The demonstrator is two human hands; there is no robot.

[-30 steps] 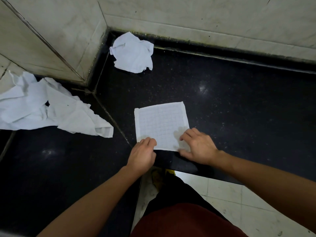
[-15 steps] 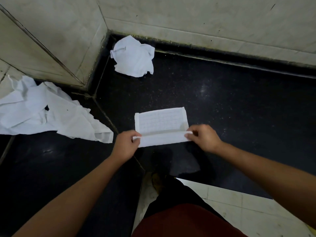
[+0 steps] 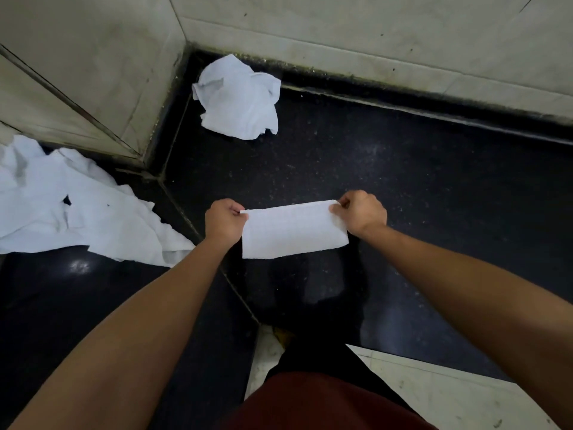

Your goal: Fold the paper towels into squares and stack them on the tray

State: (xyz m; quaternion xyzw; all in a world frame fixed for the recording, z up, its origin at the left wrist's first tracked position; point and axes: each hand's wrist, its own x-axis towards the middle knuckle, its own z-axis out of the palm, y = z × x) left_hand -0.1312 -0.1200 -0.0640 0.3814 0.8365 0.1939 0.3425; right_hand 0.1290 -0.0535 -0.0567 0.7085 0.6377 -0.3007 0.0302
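Observation:
A white paper towel (image 3: 293, 231), folded in half into a rectangle, lies on the black stone counter (image 3: 418, 193) in front of me. My left hand (image 3: 224, 219) pinches its far left corner. My right hand (image 3: 361, 212) pinches its far right corner. The fold runs along the near edge of the towel. A crumpled paper towel (image 3: 238, 99) sits in the back corner against the wall. A loose heap of white paper towels (image 3: 71, 209) spreads over the counter at the left. No tray is in view.
Pale tiled walls (image 3: 356, 35) close the counter at the back and back left. A seam in the counter runs diagonally under my left forearm. The counter's front edge and a pale tiled floor (image 3: 440, 395) show at the bottom right.
Both hands lifted the towel's near edge and carried it over to the far edge, turning the flat square into a half-size rectangle. The other towels have not moved.

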